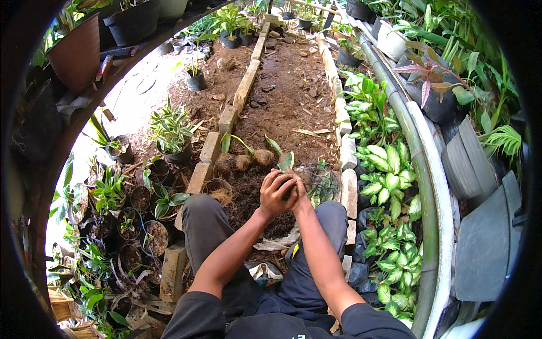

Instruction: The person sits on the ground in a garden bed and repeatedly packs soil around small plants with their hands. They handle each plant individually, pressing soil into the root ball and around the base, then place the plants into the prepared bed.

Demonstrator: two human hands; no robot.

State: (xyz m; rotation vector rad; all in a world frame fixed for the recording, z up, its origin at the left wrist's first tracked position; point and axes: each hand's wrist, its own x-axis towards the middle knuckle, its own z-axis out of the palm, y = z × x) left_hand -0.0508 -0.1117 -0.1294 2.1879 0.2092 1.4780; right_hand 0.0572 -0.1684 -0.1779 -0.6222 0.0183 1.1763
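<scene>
My left hand [275, 193] and my right hand [299, 191] are cupped together between my knees, fingers wrapped round a small plant. Its broad green leaf with a pale edge [286, 161] stands up above the fingers. Only a dark bit of its base shows; the hands hide the rest. Just beyond are several brown, fibrous root balls [263, 157], some with a leaf sticking out. Dark loose soil and fibre [248, 203] lies below my hands. By my right knee, leafy plants sit in something clear [324, 185], hard to make out.
Bricks and blocks [228, 120] edge the soil path [288, 107] on the left, pale blocks [348, 152] on the right. Small potted plants [153, 237] crowd the left. Variegated plants [389, 181] grow on the right beside a bamboo pole [415, 169]. Pots [76, 53] stand on an upper-left shelf.
</scene>
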